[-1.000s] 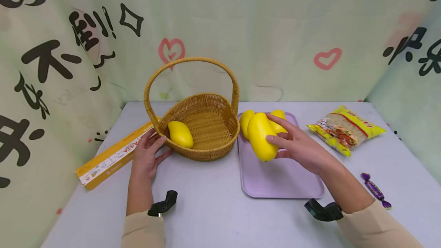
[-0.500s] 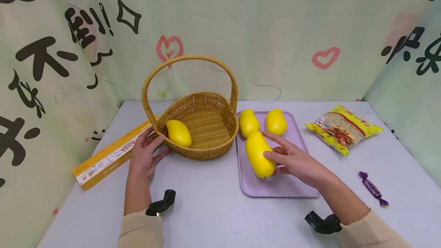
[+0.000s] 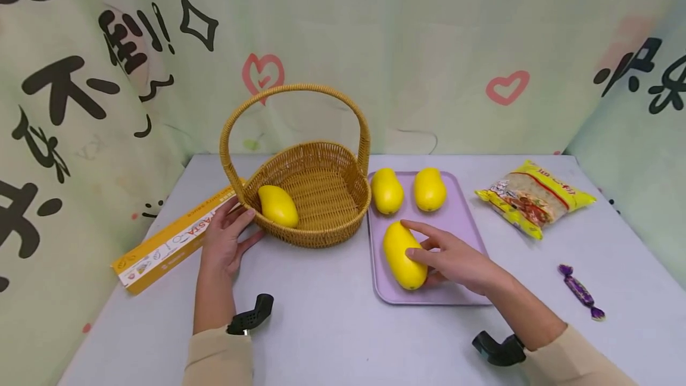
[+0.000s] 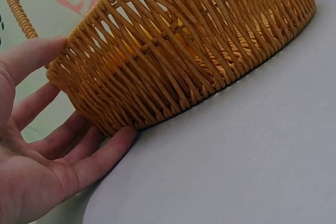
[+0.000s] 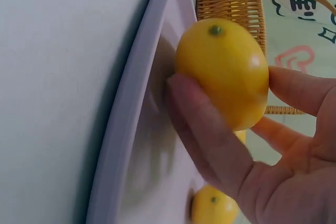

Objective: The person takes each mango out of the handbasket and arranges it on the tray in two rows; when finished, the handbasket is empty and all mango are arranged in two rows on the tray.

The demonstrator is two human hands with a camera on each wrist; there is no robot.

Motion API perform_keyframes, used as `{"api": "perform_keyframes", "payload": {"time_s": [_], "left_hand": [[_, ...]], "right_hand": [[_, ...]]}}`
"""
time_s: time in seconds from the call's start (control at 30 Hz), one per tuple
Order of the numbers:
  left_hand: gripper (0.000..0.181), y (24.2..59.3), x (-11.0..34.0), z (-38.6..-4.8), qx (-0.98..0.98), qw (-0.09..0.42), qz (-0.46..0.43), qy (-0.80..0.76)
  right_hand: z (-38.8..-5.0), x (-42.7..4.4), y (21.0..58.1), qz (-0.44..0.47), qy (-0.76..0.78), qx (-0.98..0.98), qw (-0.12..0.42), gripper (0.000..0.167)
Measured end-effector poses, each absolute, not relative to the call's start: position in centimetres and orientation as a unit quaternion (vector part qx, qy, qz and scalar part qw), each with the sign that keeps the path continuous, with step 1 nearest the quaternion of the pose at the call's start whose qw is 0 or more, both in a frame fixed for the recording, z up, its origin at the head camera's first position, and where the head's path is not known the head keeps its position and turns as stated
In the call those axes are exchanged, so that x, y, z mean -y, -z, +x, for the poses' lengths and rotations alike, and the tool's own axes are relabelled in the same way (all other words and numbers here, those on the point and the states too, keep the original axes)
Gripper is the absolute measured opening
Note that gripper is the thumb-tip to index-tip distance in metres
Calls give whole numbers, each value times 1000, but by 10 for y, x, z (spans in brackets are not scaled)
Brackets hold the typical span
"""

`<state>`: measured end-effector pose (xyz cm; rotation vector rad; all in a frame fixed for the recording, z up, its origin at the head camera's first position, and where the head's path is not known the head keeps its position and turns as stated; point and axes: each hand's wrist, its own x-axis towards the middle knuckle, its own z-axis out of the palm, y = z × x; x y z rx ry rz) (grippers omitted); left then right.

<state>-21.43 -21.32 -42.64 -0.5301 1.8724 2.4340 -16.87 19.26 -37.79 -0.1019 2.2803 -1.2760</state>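
Note:
A yellow mango (image 3: 404, 256) is held between the thumb and fingers of my right hand (image 3: 455, 261), low over the purple tray (image 3: 466, 298). The right wrist view shows thumb and fingers on either side of this mango (image 5: 223, 74). Two more mangoes, left (image 3: 387, 191) and right (image 3: 430, 189), lie at the tray's back. My left hand (image 3: 225, 243) rests against the left side of the wicker basket (image 3: 321, 238), which has one mango (image 3: 278, 206) inside. In the left wrist view, the fairly straight, spread fingers of that hand (image 4: 47, 156) touch the basket's weave (image 4: 173, 61).
Beside the basket, a long orange and white box (image 3: 174, 243) lies at an angle, partly behind my left hand. To the tray's right are a yellow food packet (image 3: 536, 198) and a purple wrapped candy (image 3: 581, 292). A printed curtain (image 3: 429, 46) encloses the table's back and sides.
My right hand has lowered its mango toward the front of the tray, uncovering the two mangoes at the back. The left hand stays at the basket.

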Motion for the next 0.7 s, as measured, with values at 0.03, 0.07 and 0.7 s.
{"api": "perform_keyframes", "payload": {"time_s": [0.03,0.07,0.7], "left_hand": [[66,427,213,-214,-599,14,-171,-782],[66,427,212,-215,-598,15,-172,-783],[68,426,212,-213,-599,17,-175,-781]], "right_hand": [[-168,-192,377,-38,465,-847,257,72],[-168,-192,377,-39,457,-852,253,72],[-162,-187,380,-17,447,-873,193,54]]}}
